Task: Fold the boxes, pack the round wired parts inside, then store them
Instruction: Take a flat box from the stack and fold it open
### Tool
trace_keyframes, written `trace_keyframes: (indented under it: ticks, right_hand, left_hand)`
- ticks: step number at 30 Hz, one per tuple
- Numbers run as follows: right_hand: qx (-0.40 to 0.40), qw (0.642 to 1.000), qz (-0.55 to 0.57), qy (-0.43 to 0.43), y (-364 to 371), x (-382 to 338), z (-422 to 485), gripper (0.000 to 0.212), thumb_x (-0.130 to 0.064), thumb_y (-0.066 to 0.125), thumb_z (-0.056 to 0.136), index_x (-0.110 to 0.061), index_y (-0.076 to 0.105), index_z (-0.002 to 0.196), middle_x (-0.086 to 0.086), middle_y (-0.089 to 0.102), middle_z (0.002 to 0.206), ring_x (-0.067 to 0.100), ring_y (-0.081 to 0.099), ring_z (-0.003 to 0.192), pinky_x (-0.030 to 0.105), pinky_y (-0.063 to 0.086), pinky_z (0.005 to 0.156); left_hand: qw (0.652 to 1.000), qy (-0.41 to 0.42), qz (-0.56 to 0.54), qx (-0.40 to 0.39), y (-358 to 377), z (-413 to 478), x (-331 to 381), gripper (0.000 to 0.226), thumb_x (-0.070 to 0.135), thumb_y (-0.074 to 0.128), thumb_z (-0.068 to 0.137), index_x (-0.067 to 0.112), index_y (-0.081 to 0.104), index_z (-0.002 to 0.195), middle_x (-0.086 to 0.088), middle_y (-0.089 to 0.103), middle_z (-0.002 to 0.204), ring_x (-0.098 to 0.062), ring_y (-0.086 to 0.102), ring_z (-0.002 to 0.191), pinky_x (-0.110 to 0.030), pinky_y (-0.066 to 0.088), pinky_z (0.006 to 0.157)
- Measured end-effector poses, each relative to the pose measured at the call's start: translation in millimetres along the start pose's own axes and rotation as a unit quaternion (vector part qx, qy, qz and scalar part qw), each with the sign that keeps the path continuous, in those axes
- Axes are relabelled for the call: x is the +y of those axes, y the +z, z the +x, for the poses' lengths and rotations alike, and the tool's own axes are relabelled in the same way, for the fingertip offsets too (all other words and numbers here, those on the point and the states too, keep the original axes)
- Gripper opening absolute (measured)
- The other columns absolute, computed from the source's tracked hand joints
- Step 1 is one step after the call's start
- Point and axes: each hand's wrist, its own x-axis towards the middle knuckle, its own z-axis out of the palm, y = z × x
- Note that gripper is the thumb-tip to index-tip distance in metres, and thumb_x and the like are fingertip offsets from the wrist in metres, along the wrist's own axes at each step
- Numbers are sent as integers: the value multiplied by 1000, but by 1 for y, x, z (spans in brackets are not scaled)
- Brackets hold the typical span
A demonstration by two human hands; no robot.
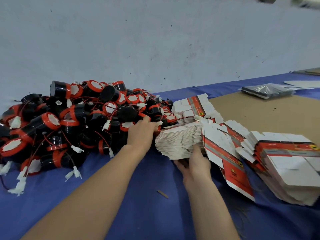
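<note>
A big heap of round black parts (72,122) with red bands, red wires and white plugs covers the left of the blue cloth. To its right lie fanned stacks of flat red-and-white boxes (180,141). My left hand (141,134) reaches to the heap's right edge, its fingers against the far side of the nearest stack. My right hand (194,163) grips that stack from its near side, thumb on the stack's edge and fingers underneath. More flat boxes (285,163) spread out to the right.
A brown cardboard sheet (259,113) lies on the blue-covered table (138,213) behind the boxes. A dark packet in clear plastic (266,91) sits at the far right. A grey wall rises just behind the heap. A small wooden sliver (162,194) lies near my arms.
</note>
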Motion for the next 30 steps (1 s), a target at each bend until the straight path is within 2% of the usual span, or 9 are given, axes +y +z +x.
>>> trace_keyframes:
  ticks: [5,8,10,16,19,22,26,28,30]
  right_hand:
    - [-35,992,-118,7,-13,-4,5,30,-26,46,104,-16,61,128,8,71,115,27,72,96,31,63,62]
    - [-57,988,-140,15,-16,-6,2,32,-32,44,106,-16,59,130,10,72,114,26,74,86,29,62,58]
    - [-65,991,-112,18,-16,-6,-2,31,-31,46,107,-17,59,132,10,72,116,27,74,89,29,62,60]
    - [-77,996,-54,1,-12,0,-11,33,-35,52,106,-18,62,133,7,73,119,22,72,102,23,61,65]
    - [-81,995,-55,-4,-9,1,-16,29,-32,55,104,-21,66,128,1,75,116,16,71,104,25,61,77]
    - [-66,996,-59,5,-6,1,-20,23,-23,54,103,-17,69,120,1,76,111,18,71,105,25,59,78]
    - [-32,995,-89,-10,0,2,-32,19,-19,52,101,-13,70,105,14,74,115,33,68,111,36,61,83]
    - [-9,992,-121,-21,2,7,-44,21,-21,51,99,-8,65,106,18,70,113,40,65,108,45,56,94]
    - [-8,989,-141,-39,2,18,-60,20,-27,48,99,-13,59,107,2,63,94,22,58,81,33,55,71]
  left_hand:
    - [960,-38,-274,35,-27,7,7,38,33,39,106,23,54,139,-2,60,131,-23,58,118,-38,48,94]
    - [960,87,-224,-145,-38,6,34,57,54,42,101,23,41,150,2,42,153,-18,38,141,-41,33,115]
    - [952,114,-180,-220,-37,2,44,54,55,41,102,27,42,148,1,51,146,-20,47,133,-42,40,109]
    - [976,182,-34,-118,-38,-22,22,33,37,33,109,29,44,139,-2,63,126,-22,60,108,-44,51,85]
    - [965,79,-251,-4,-51,-21,8,33,40,27,108,31,58,105,1,66,78,-9,60,67,-26,46,59]
    - [925,-15,-345,159,-74,-8,4,42,36,29,109,29,37,69,9,38,62,0,37,53,-21,27,50]
    - [835,-159,-486,204,-103,-8,-12,47,38,30,109,9,54,80,-12,59,70,-3,54,60,-34,49,57]
    - [775,-201,-574,173,-111,-29,-18,41,39,33,108,16,65,94,1,74,77,-9,68,65,-30,58,55]
    - [759,-220,-591,163,-113,-61,-23,36,36,37,108,22,68,95,8,76,79,-8,70,68,-24,56,54]
